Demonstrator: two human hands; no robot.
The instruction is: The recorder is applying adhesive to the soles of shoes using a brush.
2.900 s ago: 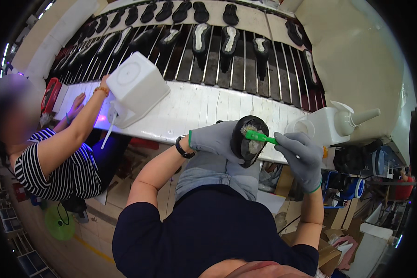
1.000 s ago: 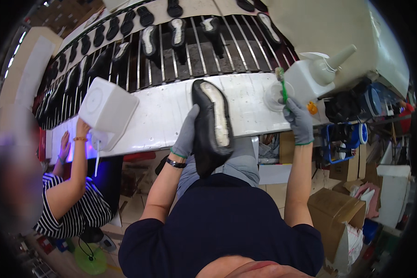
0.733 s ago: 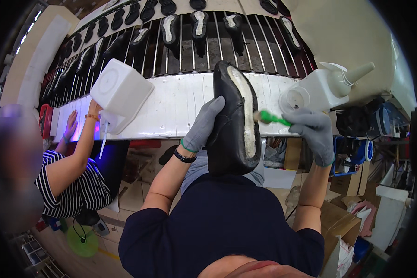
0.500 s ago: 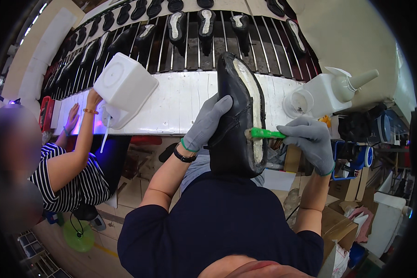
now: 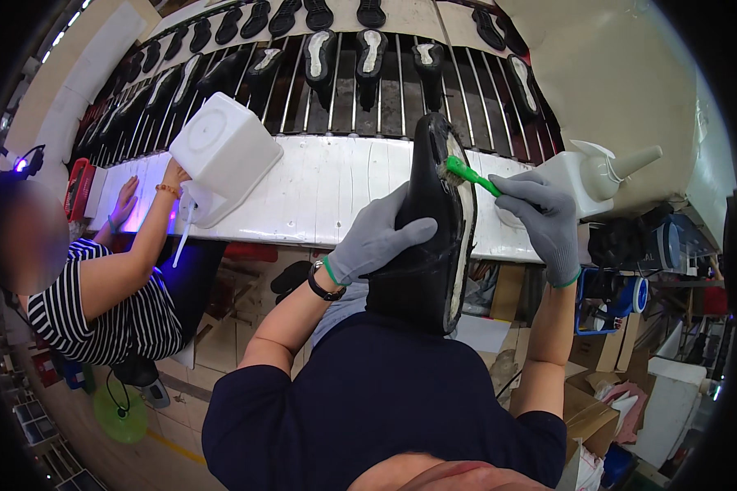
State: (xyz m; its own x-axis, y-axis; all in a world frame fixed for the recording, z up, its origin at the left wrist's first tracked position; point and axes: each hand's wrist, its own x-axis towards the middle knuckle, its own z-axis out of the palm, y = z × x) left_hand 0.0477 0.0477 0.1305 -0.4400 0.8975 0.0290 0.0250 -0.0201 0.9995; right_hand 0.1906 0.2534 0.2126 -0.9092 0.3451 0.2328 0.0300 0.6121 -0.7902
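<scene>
Clasps a black shoe (image 5: 427, 274) with the left grip (image 5: 378, 241), closed round its side with the thumb lying across the black upper and the other fingers partly hidden. Holds the shoe lengthwise in front of the body, with the near end close to a dark shirt (image 5: 377, 393) and the far end out over a white surface (image 5: 327, 188). Cannot tell of any contact between shoe and surface. Turns the shoe's bottom, with its long white strip (image 5: 465, 219), toward the right. Pinches a green brush (image 5: 477, 179) by the handle in the right grip (image 5: 540, 219), closed between thumb and fingers. Sets the bristles (image 5: 449, 173) against the bottom near the far end. Wears grey gloves with green cuffs, plus a black watch (image 5: 323, 285) on the left wrist. Has a white jug (image 5: 571, 182) with a pale spout (image 5: 635, 164) just beyond the right grip. Faces a rack (image 5: 402, 98) of metal bars across the surface, loaded with more black shoes (image 5: 319, 61), and a row of dark soles (image 5: 285, 18) farther back. Shares the surface with a striped-top co-worker (image 5: 102, 307) at left, with one hand (image 5: 174, 174) beside a large white container (image 5: 229, 155).
</scene>
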